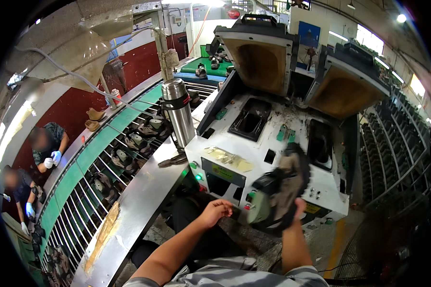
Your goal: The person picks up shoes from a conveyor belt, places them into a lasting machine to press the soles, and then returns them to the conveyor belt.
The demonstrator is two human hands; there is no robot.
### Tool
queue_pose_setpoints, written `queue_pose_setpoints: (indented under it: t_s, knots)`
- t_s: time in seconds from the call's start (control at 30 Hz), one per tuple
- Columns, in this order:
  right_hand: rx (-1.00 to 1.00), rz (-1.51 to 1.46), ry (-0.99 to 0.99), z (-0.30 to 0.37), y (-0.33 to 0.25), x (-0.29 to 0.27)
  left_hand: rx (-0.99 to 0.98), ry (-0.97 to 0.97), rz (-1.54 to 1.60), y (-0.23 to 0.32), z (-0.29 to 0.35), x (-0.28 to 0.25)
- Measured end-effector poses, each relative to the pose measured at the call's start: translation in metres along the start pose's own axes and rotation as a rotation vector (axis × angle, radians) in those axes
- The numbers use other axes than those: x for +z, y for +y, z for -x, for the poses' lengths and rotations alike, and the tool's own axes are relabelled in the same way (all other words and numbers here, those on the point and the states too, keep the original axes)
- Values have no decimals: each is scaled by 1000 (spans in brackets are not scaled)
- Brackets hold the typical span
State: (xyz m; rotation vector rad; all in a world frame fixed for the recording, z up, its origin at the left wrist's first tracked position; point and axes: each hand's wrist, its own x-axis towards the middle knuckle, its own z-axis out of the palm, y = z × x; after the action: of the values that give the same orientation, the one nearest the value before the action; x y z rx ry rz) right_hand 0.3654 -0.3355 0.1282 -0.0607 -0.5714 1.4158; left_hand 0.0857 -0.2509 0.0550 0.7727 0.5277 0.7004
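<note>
In front of the white machine [259,162], my right hand [299,209] grips a brown and black shoe [288,179] from its right side. The shoe is tilted and a little blurred, with a pale green part at its lower left. My left hand [216,212] hangs near the machine's front edge, left of the shoe and apart from it. Its fingers are curled in, and nothing shows in them. Two dark shoe-shaped wells, a left well [250,119] and a right well [320,145], sit in the machine top. Behind them stand a raised left lid [259,60] and a raised right lid [345,91].
A steel flask [178,112] stands left of the machine, by the metal bench [143,191]. Several shoes lie on the roller rack [88,201] beside a green belt [86,158]. Two gloved people work at far left. A shoe rack [392,143] fills the right.
</note>
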Motion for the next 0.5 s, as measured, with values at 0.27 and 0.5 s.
queue_pose_setpoints:
  t_s: [0.27, 0.5]
  knots:
    - [-408, 1476, 831, -94, -242, -7, -216, 66, -652, -103, -39, -54]
    - [102, 2273, 1103, -219, -269, -8, -92, 172, -255, -80, -37, -63]
